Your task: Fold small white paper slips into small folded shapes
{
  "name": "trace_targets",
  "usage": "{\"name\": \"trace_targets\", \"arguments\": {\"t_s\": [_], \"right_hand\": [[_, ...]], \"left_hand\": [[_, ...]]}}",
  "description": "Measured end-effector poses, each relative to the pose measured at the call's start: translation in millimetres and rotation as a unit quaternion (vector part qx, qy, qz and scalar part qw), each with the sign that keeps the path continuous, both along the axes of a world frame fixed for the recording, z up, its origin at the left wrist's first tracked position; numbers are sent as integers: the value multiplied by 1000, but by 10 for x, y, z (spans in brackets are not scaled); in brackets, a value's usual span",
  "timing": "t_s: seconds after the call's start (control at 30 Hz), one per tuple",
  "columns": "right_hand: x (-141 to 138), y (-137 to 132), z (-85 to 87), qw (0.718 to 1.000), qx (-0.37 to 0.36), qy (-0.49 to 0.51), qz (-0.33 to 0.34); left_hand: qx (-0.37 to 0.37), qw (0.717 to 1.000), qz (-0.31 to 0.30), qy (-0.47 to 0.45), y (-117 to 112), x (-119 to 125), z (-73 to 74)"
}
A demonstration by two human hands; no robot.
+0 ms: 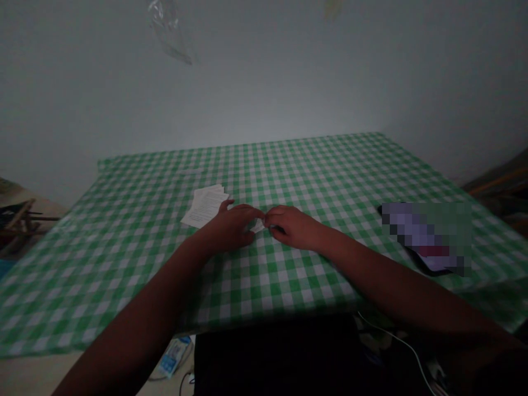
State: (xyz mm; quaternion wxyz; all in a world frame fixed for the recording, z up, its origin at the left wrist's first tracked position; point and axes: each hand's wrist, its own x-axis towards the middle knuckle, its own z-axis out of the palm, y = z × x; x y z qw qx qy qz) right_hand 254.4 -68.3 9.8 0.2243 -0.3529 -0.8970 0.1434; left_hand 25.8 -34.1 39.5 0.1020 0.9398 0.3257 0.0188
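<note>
Paper scrap [258,225] | left hand [229,228], right hand [292,226] pinching it | flat sheets [205,206] on gingham cloth [313,286]

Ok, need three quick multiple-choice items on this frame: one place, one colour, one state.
1. Where is the printed paper stack relative to the left hand?
A. Under it
B. Beyond it, to its left
C. On the floor

2. What colours is the gingham tablecloth?
A. Red and white
B. Blue and white
C. Green and white

3. Where is the small white paper slip?
A. Lying on the stack
B. Held between both hands
C. On the floor

1 B: the stack lies uncovered past the fingers.
2 C: the check shows green squares on white.
3 B: it shows where the left hand's fingertips meet the right hand.
</note>
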Motion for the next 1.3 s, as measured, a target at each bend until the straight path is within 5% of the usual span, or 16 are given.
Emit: {"name": "trace_targets", "arguments": {"t_s": [0.3, 0.57, 0.9, 1.3], "right_hand": [[19, 30, -14, 999, -14, 38, -4], [170, 205, -46, 992, -4, 16, -126], [257, 148, 16, 999, -47, -25, -1], [148, 142, -7, 995, -35, -58, -68]], "left_hand": [[12, 1000, 17, -5, 3, 33, -54], [-7, 1000, 25, -10, -4, 44, -46], [-46, 998, -38, -23, -39, 31, -78], [-20, 998, -63, -20, -25, 73, -128]]}}
